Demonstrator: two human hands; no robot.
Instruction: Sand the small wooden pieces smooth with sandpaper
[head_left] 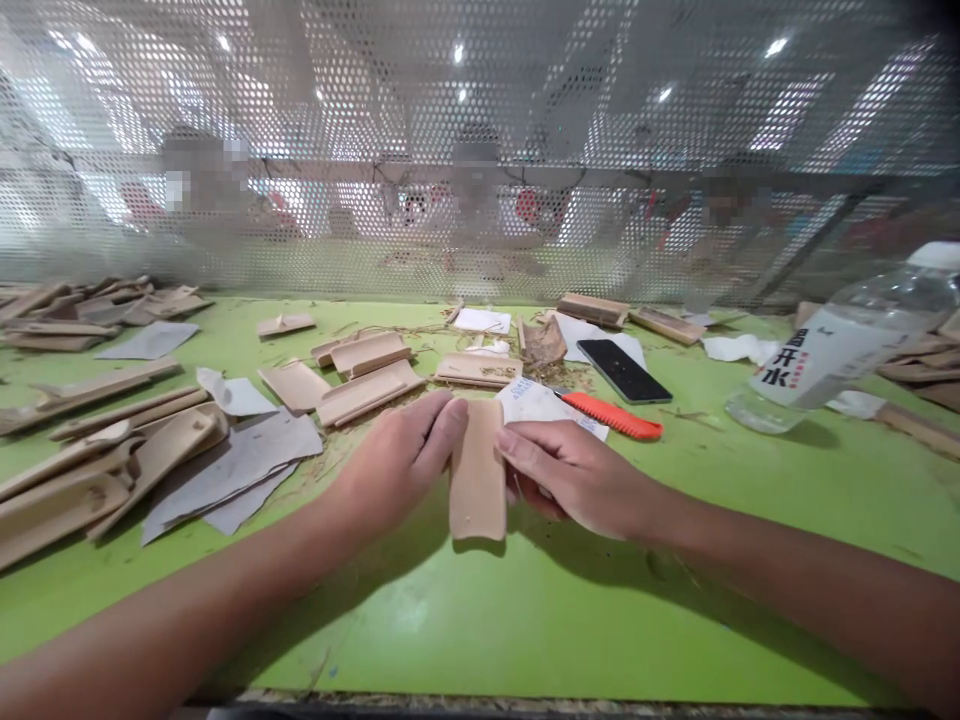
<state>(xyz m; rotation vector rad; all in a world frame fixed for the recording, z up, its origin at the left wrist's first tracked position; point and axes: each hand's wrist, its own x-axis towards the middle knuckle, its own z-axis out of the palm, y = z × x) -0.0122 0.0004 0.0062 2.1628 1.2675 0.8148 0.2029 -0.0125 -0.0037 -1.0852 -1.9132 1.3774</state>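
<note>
A pale, slightly curved wooden piece point(478, 475), perhaps split bamboo, is held upright over the middle of the green table. My left hand point(405, 450) is closed on its upper left side, thumb along the edge. On the right edge, my right hand point(562, 470) pinches it between thumb and fingers, which are partly hidden behind it. Just behind lies a printed white paper point(551, 408). An orange-handled utility knife point(613, 414) rests beyond my right hand. Similar trough-shaped pieces point(370, 392) lie beyond my left hand.
Piles of wooden pieces point(67, 490) and grey sandpaper-like sheets point(232, 465) lie on the left. A phone point(624, 371) and a tilted-looking water bottle point(832, 345) stand to the right. Behind the green table point(465, 640) rises a perforated screen point(360, 220), with people visible through it.
</note>
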